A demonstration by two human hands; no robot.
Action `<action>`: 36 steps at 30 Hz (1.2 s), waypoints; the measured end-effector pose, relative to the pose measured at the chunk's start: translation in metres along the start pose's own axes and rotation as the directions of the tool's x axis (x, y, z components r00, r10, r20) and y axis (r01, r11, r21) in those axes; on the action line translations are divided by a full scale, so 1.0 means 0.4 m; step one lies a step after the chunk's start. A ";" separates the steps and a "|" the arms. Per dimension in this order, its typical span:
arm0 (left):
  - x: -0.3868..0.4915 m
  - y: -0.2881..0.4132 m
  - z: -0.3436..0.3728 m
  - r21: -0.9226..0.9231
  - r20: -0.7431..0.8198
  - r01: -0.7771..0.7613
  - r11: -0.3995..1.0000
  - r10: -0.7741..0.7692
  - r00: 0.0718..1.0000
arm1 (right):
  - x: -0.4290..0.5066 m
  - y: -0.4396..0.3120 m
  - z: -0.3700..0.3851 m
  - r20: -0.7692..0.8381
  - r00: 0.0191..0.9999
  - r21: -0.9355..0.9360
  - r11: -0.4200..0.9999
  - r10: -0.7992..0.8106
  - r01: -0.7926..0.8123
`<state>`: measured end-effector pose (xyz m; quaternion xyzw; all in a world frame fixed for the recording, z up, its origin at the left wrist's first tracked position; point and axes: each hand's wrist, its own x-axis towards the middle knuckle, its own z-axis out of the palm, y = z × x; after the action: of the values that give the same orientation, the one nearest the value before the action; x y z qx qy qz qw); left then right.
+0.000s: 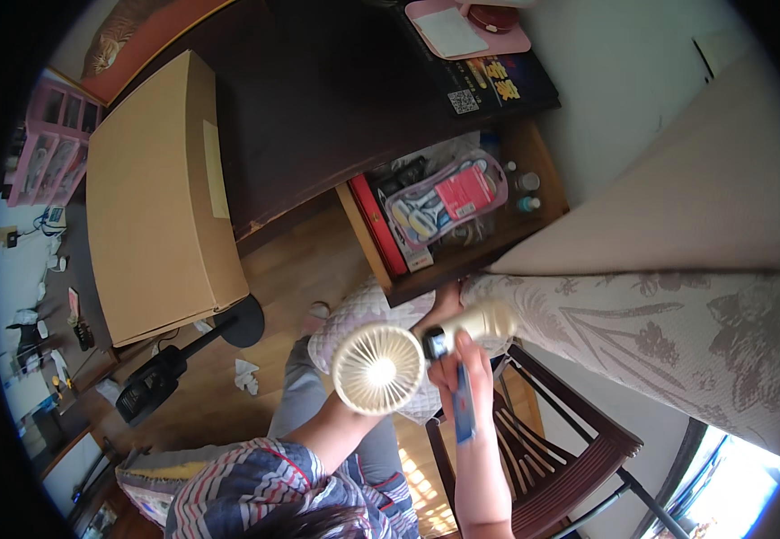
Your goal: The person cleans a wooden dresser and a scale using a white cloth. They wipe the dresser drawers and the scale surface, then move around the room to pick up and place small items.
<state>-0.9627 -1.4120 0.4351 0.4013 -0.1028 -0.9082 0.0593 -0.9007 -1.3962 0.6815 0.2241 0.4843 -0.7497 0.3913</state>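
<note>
A cream handheld fan (pixel 380 369) with a round ribbed grille is held above the lap. Its handle (pixel 488 322) is blurred. My right hand (pixel 461 367) grips the fan near its dark collar (pixel 436 342), the thumb lying over the handle. A flat blue item (pixel 464 404) hangs down from the same hand along the wrist; blur hides what it is. My left forearm (pixel 336 431) reaches up behind the fan's head, which hides the left hand. Beyond the fan, an open wooden drawer (pixel 515 252) holds a plastic pack of razors (pixel 447 199), small bottles (pixel 528 192) and a red box (pixel 378 222).
A large cardboard box (pixel 151 202) stands on the dark desk (pixel 322 87). Near it is a black stand-mounted device (pixel 154 384). A folding wooden chair (pixel 552 465) and a patterned upholstered bed edge (pixel 639 323) lie to the right. Crumpled tissue (pixel 246 376) rests on the floor.
</note>
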 end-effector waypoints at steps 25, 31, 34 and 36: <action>-0.015 0.019 -0.072 -0.339 0.278 0.071 0.938 0.028 0.960 | 0.371 -0.213 0.052 0.027 0.672 -0.863 0.322 -0.740 0.390; -0.018 0.014 -0.062 -0.497 0.303 0.150 0.855 0.009 0.953 | 0.362 -0.191 -0.146 -0.152 0.535 -0.856 0.382 -0.831 0.349; 0.013 0.059 -0.051 -0.490 0.345 0.096 0.866 0.091 0.934 | 0.339 -0.198 -0.114 -0.182 0.617 -0.789 0.488 -0.765 0.372; 0.019 0.120 -0.008 -0.439 0.294 0.122 0.890 0.014 0.956 | 0.334 -0.200 -0.149 -0.134 0.626 -0.808 0.451 -0.768 0.379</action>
<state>-0.9642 -1.4606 0.4387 0.2422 0.1150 -0.9571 0.1098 -1.0468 -1.3740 0.6043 0.0477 0.8620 -0.5042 0.0199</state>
